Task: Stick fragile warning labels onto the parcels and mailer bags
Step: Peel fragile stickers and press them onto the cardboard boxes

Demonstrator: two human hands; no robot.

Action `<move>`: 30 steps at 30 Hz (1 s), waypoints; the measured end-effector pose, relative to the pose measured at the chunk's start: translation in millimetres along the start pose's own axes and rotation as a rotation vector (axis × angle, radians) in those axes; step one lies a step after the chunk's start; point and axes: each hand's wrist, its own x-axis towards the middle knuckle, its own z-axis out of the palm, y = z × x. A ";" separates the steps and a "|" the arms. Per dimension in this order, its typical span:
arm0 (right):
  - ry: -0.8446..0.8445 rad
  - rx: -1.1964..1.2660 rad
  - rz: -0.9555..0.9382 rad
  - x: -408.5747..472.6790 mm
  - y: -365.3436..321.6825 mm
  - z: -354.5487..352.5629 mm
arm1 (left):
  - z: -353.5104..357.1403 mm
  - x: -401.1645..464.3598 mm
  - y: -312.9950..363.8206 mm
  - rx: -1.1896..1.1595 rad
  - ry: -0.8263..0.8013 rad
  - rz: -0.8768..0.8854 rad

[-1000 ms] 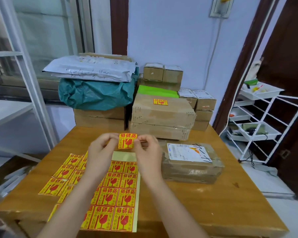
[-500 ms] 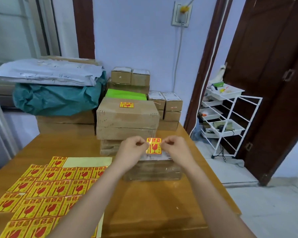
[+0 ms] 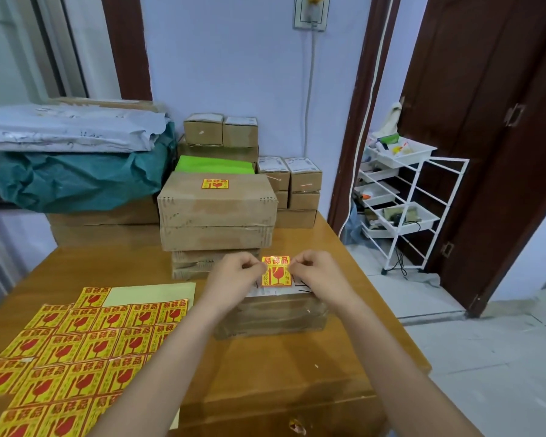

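Both hands share one grip on a single fragile label (image 3: pixel 276 270): the left hand (image 3: pixel 234 279) pinches its upper left corner, the right hand (image 3: pixel 316 275) its upper right corner, fingers curled on the edges. The label hangs upright between them, just above the white address slip on a taped brown parcel (image 3: pixel 271 313) lying on the desk (image 3: pixel 265 373). Whether its lower edge touches the slip cannot be told.

Directly behind the parcel stands a stack of cardboard boxes (image 3: pixel 216 216), the top one already bearing a label. To the left of the forearms lie sheets of unused labels (image 3: pixel 73 351), one with bare backing showing. Farther back sit small cartons (image 3: pixel 289 181), a green packet (image 3: pixel 215 165), and grey mailer bags (image 3: pixel 70 127) over a teal bag (image 3: pixel 79 181). A white wire rack (image 3: pixel 401 200) stands on the floor to the right.
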 end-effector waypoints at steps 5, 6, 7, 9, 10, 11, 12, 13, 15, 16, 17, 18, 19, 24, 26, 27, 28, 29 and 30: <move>-0.008 -0.024 -0.021 9.9 -9.6 -16.9 | 0.9 13.2 13.4 -0.019 0.005 -0.009; -0.006 -0.029 -0.033 12.3 -8.1 -18.2 | 3.1 15.8 13.6 -0.020 0.011 -0.013; -0.011 -0.028 -0.036 13.9 -5.4 -18.0 | 5.9 17.7 11.9 -0.026 0.016 -0.022; -0.039 -0.025 -0.025 15.4 3.0 -14.6 | 11.1 17.8 6.3 -0.016 0.023 -0.038; -0.046 -0.025 -0.028 15.8 8.3 -11.8 | 13.1 16.0 3.6 0.000 0.026 -0.033; -0.040 -0.022 -0.034 15.7 12.7 -9.4 | 14.8 14.1 1.7 0.016 0.028 -0.020; -0.023 -0.011 -0.036 15.5 16.4 -7.6 | 15.6 12.5 1.0 0.026 0.030 -0.008; -0.004 0.007 -0.034 15.2 19.1 -6.2 | 15.9 11.5 0.6 0.029 0.030 0.001; 0.019 0.036 -0.035 14.6 21.7 -4.2 | 15.6 10.8 0.3 0.034 0.034 0.014; 0.026 0.030 -0.041 14.6 22.2 -3.1 | 15.4 11.2 0.0 0.041 0.036 0.023; 0.031 0.009 -0.047 14.5 22.5 -1.9 | 15.6 11.7 -0.6 0.051 0.036 0.029; 0.035 -0.017 -0.051 14.7 23.0 -0.6 | 15.9 11.9 -1.6 0.064 0.036 0.039; 0.042 -0.042 -0.055 15.4 24.2 0.7 | 16.2 12.2 -3.3 0.079 0.035 0.050; 0.083 -0.127 -0.094 18.5 31.9 4.9 | 19.4 14.1 -12.9 0.164 0.041 0.127; 0.092 -0.178 -0.113 19.2 33.2 6.6 | 21.3 14.4 -13.9 0.201 0.051 0.149; 0.096 -0.200 -0.119 19.5 33.8 7.0 | 22.0 14.8 -14.1 0.214 0.056 0.159; 0.099 -0.220 -0.122 19.6 34.2 7.1 | 22.5 15.2 -14.6 0.221 0.059 0.166; 0.102 -0.240 -0.128 19.6 34.3 7.1 | 22.9 15.8 -15.1 0.225 0.060 0.168; 0.106 -0.259 -0.138 19.6 34.1 7.2 | 23.2 16.4 -15.8 0.231 0.062 0.171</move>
